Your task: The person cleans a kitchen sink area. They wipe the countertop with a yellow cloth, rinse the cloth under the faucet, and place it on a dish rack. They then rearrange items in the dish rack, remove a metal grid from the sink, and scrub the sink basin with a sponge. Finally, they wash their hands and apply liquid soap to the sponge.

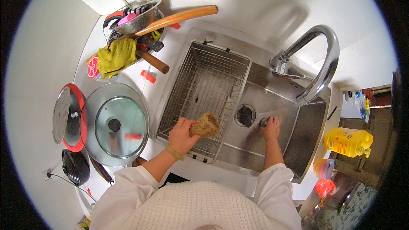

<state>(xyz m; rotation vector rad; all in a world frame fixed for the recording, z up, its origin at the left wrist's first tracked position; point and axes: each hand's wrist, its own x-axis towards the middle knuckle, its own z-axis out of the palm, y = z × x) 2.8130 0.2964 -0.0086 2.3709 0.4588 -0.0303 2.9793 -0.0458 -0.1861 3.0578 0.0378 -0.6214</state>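
Observation:
My left hand (pixel 182 135) holds a brown, fibrous scrubbing pad (pixel 206 126) above the wire drainer basket (pixel 235 100), which sits in the left part of a stainless steel sink (pixel 262 86). Down in the sink's right part, my right hand (pixel 271 129) has its fingers round a small dark grey object (pixel 264 121), perhaps a scouring pad; the fingers cover much of it. Just left of that hand lies the round drain (pixel 245 115), with a dark strainer or residue inside. A curved chrome faucet (pixel 330 57) arches over the sink's right side.
Left of the sink are a glass lid (pixel 121 124), a black pot (pixel 76 166) and a red-rimmed pan (pixel 81 118). Behind them, a yellow-green cloth (pixel 117 56) and wooden-handled utensils (pixel 179 19) surround a metal colander (pixel 140 20). A yellow pump bottle (pixel 346 141) stands at the right.

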